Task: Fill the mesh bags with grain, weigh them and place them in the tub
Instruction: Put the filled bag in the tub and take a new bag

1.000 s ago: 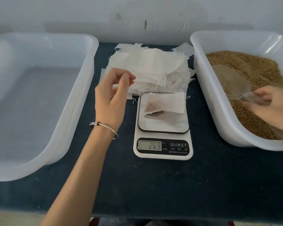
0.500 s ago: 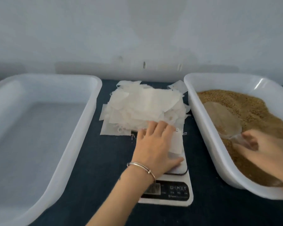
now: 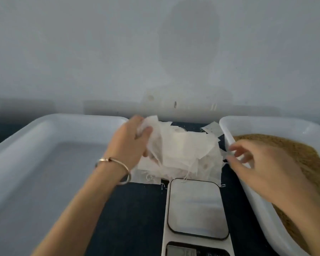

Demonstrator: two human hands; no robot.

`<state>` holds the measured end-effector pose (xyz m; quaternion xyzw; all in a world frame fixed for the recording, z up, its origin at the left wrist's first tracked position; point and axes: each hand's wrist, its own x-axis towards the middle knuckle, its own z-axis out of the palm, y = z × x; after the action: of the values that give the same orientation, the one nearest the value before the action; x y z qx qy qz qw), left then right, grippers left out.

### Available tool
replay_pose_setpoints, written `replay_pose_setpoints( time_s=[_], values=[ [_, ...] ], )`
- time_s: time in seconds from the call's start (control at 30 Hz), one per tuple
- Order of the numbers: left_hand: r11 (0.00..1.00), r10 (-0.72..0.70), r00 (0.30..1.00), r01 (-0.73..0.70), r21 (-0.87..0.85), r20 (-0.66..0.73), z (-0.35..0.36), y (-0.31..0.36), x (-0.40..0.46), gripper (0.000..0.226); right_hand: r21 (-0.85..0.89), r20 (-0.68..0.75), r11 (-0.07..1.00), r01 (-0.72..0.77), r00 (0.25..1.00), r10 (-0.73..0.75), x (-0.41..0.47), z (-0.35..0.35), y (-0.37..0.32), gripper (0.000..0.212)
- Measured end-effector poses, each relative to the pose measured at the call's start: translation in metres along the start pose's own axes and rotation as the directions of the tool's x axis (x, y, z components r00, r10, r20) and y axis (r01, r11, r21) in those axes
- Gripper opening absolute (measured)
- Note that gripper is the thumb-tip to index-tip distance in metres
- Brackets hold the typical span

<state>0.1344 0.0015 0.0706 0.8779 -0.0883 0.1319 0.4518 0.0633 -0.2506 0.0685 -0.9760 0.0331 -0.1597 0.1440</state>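
The scale point(image 3: 197, 207) sits on the dark tabletop point(image 3: 137, 209), its platter bare and its display cut off at the frame's lower edge. Just behind the scale lies the pile of mesh bags point(image 3: 185, 152), loose white sheets with stray threads. The left hand point(image 3: 131, 141), a bangle point(image 3: 116, 167) on its wrist, grips the pile's left edge, thumb over the top sheets and fingers curled behind them. The right hand point(image 3: 262, 167) hovers to the right of the scale, over the near rim of the grain tub point(image 3: 227, 133), fingers spread and loosely bent; it is blurred, and nothing shows in it. Brown grain point(image 3: 307, 156) fills that tub. To the left of the scale stands a second white tub point(image 3: 44, 163), its floor bare.
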Motion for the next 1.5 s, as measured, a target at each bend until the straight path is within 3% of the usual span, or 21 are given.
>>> replay_pose_setpoints(
  time_s=[0.1,0.2,0.3,0.4,0.53,0.6,0.7,0.8,0.9,1.0,1.07,1.13,1.2,1.3,1.37,1.43,1.5],
  values=[
    [0.963,0.021,0.995,0.006,0.270,-0.096,-0.051,-0.020,0.042,0.007,0.110,0.190,0.994,-0.024,0.982,0.003,0.018,0.029,-0.033,0.023],
    [0.833,-0.071,0.988,0.134,0.537,-0.137,-0.070,-0.062,0.073,0.009,0.079,0.321,0.996,-0.037,0.947,0.010,0.036,0.068,-0.048,0.035],
    [0.733,-0.221,0.968,0.247,0.634,-0.121,-0.057,-0.106,0.088,0.016,0.047,0.376,0.998,-0.047,0.926,0.026,0.046,0.101,-0.051,0.050],
    [0.770,-0.282,0.949,0.310,0.557,-0.139,-0.036,-0.136,0.095,0.023,-0.031,0.376,0.999,-0.029,0.926,0.038,0.050,0.117,-0.056,0.054],
    [0.864,-0.288,0.927,0.360,0.353,-0.240,-0.021,-0.148,0.106,0.019,-0.027,0.234,1.000,-0.011,0.972,0.017,0.054,0.123,-0.055,0.029],
    [0.887,-0.281,0.925,0.352,0.300,-0.257,-0.015,-0.148,0.110,0.017,-0.029,0.198,0.999,0.020,0.980,-0.014,0.053,0.124,-0.053,0.029],
    [0.893,-0.307,0.946,0.326,0.312,-0.107,0.000,-0.149,0.114,0.019,-0.058,0.223,0.996,0.064,0.974,-0.049,0.048,0.127,-0.053,0.040],
    [0.881,-0.339,0.941,0.325,0.344,-0.021,0.010,-0.144,0.113,0.030,-0.073,0.136,0.991,0.113,0.985,-0.103,0.044,0.130,-0.052,0.030],
    [0.949,-0.201,0.953,0.247,0.194,-0.228,0.008,-0.114,0.107,0.035,-0.030,0.013,0.991,0.129,0.992,-0.129,0.044,0.127,-0.050,0.030],
    [0.999,-0.035,0.919,0.045,0.016,-0.392,0.006,-0.066,0.090,0.026,0.202,-0.118,0.979,0.021,0.993,0.003,0.046,0.116,-0.047,0.022],
    [0.991,-0.004,0.927,-0.047,-0.125,-0.374,0.016,-0.031,0.070,0.017,0.492,-0.197,0.868,-0.070,0.962,0.190,0.048,0.104,-0.046,0.012],
    [0.978,0.032,0.966,-0.084,-0.193,-0.258,0.034,-0.005,0.045,0.013,0.763,-0.150,0.633,-0.130,0.917,0.369,0.048,0.089,-0.046,0.008],
    [0.967,0.030,0.994,-0.056,-0.249,-0.109,0.055,0.010,0.018,0.013,0.924,-0.039,0.356,-0.142,0.890,0.455,0.044,0.073,-0.046,0.015],
    [0.900,-0.108,0.989,0.139,-0.414,0.099,0.079,0.014,-0.019,0.024,0.980,0.192,-0.023,-0.198,0.902,0.386,0.027,0.053,-0.044,0.025],
    [0.741,-0.240,0.926,0.368,-0.561,0.290,0.086,0.015,-0.039,0.037,0.944,0.311,-0.190,-0.269,0.920,0.240,0.011,0.048,-0.041,0.010],
    [0.544,-0.279,0.856,0.514,-0.663,0.435,0.086,0.013,-0.058,0.046,0.898,0.400,-0.247,-0.364,0.909,0.117,-0.006,0.045,-0.036,0.017],
    [0.406,-0.282,0.822,0.569,-0.715,0.494,0.081,0.011,-0.072,0.039,0.902,0.419,-0.163,-0.400,0.902,0.106,-0.022,0.042,-0.030,0.010]
  ],
)
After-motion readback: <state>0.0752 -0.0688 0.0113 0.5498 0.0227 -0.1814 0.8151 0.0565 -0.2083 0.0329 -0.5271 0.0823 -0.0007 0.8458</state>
